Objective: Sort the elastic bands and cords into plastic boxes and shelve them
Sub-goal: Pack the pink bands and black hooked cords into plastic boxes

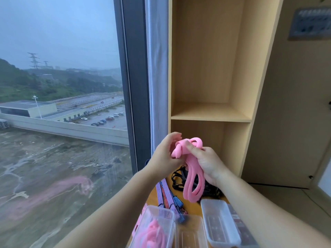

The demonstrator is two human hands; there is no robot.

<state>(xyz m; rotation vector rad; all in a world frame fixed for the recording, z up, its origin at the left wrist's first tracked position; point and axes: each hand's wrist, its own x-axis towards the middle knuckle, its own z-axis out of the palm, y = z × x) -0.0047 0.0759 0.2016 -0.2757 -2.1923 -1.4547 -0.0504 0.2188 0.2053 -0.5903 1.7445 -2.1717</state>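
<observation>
Tabletop (190,204) — striped straps (165,194), black cords (176,179), plastic boxes (219,222).

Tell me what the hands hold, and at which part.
Both hold the pink band: the right hand grips its bundled middle, the left hand pinches the wound top end.

Dull, bluish daylight is coming through the window (62,104), lighting the shelf (211,111) right of it evenly and leaving soft shadows in its compartments. Low in the window glass, the pink cord (191,163) is reflecting as a faint smear. Far right of the window, the sign (309,24) is blurring and straight edges are bending; the plastic boxes (213,203) below are looking soft.
</observation>
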